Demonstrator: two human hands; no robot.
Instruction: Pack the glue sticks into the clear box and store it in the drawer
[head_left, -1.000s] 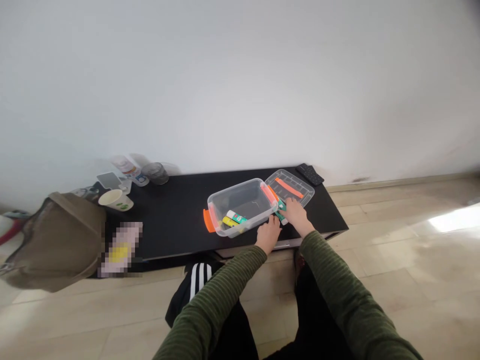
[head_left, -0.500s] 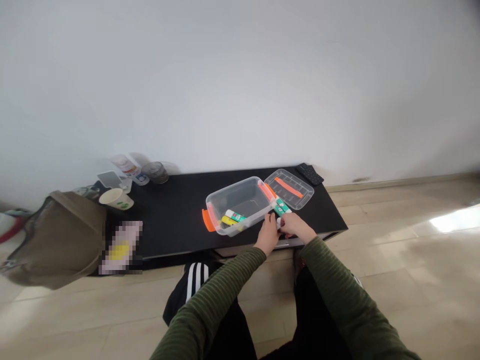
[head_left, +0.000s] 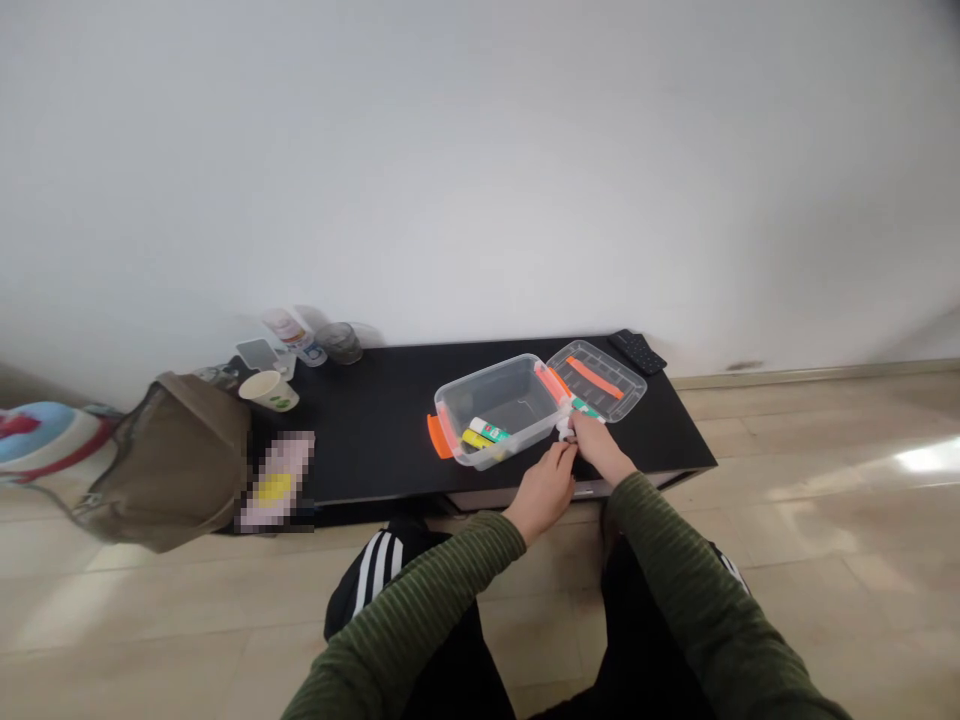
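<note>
My right hand (head_left: 602, 450) is closed on a small white object (head_left: 565, 428) at the near right corner of a clear plastic box (head_left: 517, 400). Its kind is hard to make out. My left hand (head_left: 544, 487) is just below it, fingertips pressed together against the right hand; whatever they grip is hidden. Inside the open box lie a green-and-white glue stick (head_left: 490, 430) and a yellow stick (head_left: 477, 440). Another green-and-white stick (head_left: 586, 407) lies between the box and its clear lid (head_left: 609, 378), partly covered by my right hand.
A black low table (head_left: 375, 420) stands against the white wall. On its left are a paper cup (head_left: 268, 391), a glass (head_left: 340, 343), a spray can (head_left: 295, 336) and a brown bag (head_left: 176, 460). A dark keypad-like object (head_left: 637, 352) lies at the back right.
My hands have risen slightly, bringing the small white object up beside the box corner. My right hand now covers more of the green stick. The view has shifted left.
</note>
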